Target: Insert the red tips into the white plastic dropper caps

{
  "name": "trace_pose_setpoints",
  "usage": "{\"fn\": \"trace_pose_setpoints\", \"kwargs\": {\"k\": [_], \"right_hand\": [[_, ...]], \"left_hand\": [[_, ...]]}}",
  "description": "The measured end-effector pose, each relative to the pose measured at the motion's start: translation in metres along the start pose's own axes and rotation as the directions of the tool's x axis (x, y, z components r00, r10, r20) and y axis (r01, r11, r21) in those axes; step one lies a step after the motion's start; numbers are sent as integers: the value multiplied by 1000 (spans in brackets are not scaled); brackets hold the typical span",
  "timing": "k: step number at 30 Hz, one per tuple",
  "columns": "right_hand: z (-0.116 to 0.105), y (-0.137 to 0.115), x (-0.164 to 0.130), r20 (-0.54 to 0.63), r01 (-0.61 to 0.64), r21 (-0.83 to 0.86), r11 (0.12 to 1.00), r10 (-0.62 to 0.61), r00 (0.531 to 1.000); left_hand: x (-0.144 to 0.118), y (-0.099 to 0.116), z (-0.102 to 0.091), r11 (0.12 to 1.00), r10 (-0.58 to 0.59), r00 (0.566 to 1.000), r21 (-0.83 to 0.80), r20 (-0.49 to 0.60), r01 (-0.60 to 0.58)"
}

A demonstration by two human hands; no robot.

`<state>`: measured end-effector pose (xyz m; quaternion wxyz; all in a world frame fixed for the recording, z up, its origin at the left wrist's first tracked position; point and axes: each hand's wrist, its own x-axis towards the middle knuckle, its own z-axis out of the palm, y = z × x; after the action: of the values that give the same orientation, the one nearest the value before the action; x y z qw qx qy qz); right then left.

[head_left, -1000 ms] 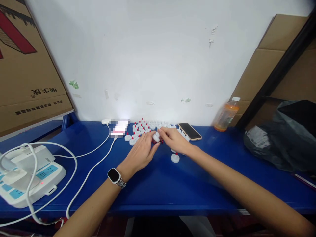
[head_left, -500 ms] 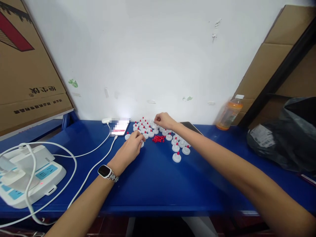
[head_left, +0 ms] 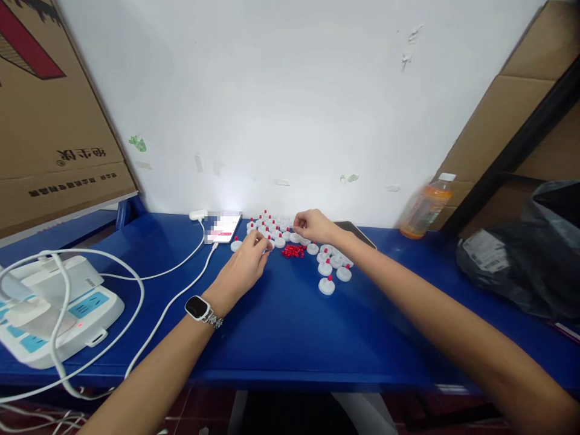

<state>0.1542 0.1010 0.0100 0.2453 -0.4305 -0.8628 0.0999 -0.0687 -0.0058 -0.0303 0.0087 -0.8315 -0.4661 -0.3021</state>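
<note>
My left hand, with a watch on its wrist, has its fingers curled together at the near edge of a group of white round caps with small red tips. A bit of white shows by its fingertips, but what they hold is hidden. My right hand reaches to the back of the group, thumb and fingers pinched over the white caps; anything between them is too small to make out. A pile of small red pieces lies between the hands. Nearer me on the right stands a separate red-tipped white cap.
On the blue table, a phone with a white cable lies left of the caps. A white power strip sits far left. A dark flat device, an orange drink bottle and a black plastic bag are right.
The view has shifted slightly. My left hand has moved a little away from me, toward the caps. My right hand has moved slightly right and stays pinched.
</note>
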Motion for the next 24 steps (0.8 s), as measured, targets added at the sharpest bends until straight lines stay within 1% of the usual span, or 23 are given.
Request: {"fn": "trace_pose_setpoints", "kwargs": {"k": [3, 6, 9, 11, 13, 15, 16, 18, 20, 22, 24], "right_hand": [[6, 6, 1, 57, 28, -88, 996, -23, 998], [11, 12, 5, 62, 27, -132, 991, -18, 998], [11, 13, 5, 53, 6, -165, 986, 3, 999], [9, 12, 6, 32, -28, -196, 980, 35, 999], [6, 10, 10, -13, -90, -224, 970, 89, 996], [5, 8, 20, -37, -156, -253, 955, 152, 988], [7, 6, 26, -27, -181, -273, 945, 181, 983], [12, 3, 40, 14, -212, -314, 925, 228, 974], [19, 0, 52, 49, -228, -336, 914, 258, 965], [24, -2, 61, 56, -238, -335, 912, 271, 961], [24, -6, 63, 41, -248, -329, 911, 276, 960]], "left_hand": [[0, 2, 2, 1000, 1, 1000, 17, -2, -1], [3, 4, 0, 1000, 0, 1000, 8, 7, 0], [16, 3, -6, 1000, -20, 999, -24, 30, 20], [30, 2, -9, 999, -38, 998, -20, 59, 39], [43, -1, -8, 999, -38, 997, -9, 64, 39], [53, -3, -3, 998, -52, 998, -27, 42, 53], [56, -3, 0, 998, -56, 998, -37, 27, 56], [57, -3, 7, 997, -64, 998, -47, -15, 64], [52, -2, 10, 998, -50, 998, -44, -42, 49], [44, 0, 8, 999, -25, 998, -40, -49, 23], [38, 1, 3, 999, -12, 998, -38, -56, 10]]}}
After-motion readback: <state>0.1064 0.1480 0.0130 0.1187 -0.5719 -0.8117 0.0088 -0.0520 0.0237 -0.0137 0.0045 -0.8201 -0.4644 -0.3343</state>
